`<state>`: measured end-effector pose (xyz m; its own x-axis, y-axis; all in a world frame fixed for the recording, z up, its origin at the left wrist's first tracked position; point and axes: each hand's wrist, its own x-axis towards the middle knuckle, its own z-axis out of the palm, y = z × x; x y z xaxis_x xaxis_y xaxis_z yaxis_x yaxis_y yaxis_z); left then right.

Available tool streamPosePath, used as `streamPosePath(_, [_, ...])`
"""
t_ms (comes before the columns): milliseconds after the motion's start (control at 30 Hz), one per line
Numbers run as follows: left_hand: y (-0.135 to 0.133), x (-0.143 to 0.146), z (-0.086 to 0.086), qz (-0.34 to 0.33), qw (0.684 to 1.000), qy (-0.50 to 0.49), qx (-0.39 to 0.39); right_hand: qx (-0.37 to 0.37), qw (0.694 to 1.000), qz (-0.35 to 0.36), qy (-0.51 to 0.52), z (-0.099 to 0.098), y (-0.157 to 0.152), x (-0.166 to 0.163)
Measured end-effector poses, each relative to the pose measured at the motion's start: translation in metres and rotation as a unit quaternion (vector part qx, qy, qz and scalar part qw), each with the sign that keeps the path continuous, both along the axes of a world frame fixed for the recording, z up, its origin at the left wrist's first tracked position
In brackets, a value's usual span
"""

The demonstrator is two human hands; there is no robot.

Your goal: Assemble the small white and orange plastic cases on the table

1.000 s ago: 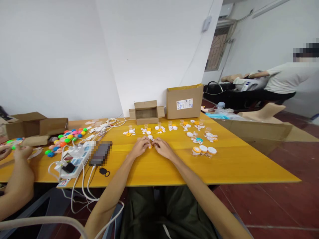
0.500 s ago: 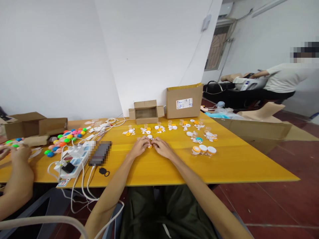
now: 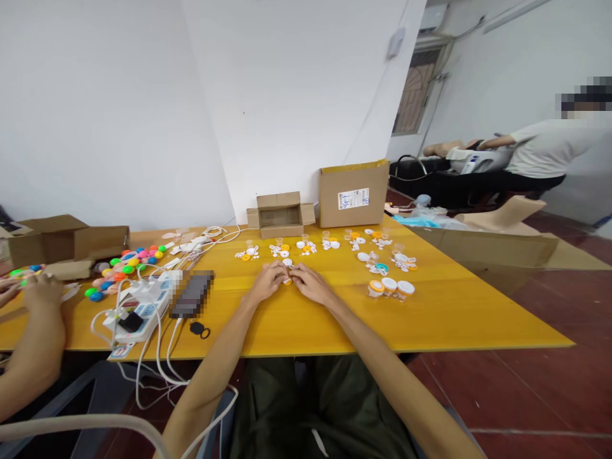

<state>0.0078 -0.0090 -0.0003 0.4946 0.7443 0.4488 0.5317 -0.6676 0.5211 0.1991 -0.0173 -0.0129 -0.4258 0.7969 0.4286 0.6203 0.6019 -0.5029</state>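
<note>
My left hand (image 3: pixel 268 282) and my right hand (image 3: pixel 310 284) meet over the middle of the table, fingers curled and thumbs inward. Between their fingertips shows a small orange-and-white plastic piece (image 3: pixel 287 280), mostly covered by the fingers; both hands appear closed on it. Just beyond the fingertips lies a round white lid (image 3: pixel 287 262). Farther back, small heaps of white pieces (image 3: pixel 310 247) sit with orange rings (image 3: pixel 246 257) and clear cups (image 3: pixel 326 236). To the right of my right hand stand clear jars with orange-and-white lids (image 3: pixel 389 286), close together.
An opened cardboard box (image 3: pixel 282 223) and a closed carton (image 3: pixel 354 197) stand at the back. Left are a power strip (image 3: pixel 143 312) with cables, a phone (image 3: pixel 192 294) and colourful balls (image 3: pixel 127 262). A co-worker's hand (image 3: pixel 43 290) is at far left; another person (image 3: pixel 545 150) sits at right.
My hands stay in nearly the same place, with only slight finger movement. At far left, the co-worker's hand has shifted a little and changed its pose.
</note>
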Motion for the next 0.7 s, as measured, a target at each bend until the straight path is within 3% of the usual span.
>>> streamPosePath(700, [0.0025,-0.0004,-0.0011,-0.008,1.0,-0.007,-0.019,-0.006,1.0,0.005,0.013,-0.001,0.002,0.001])
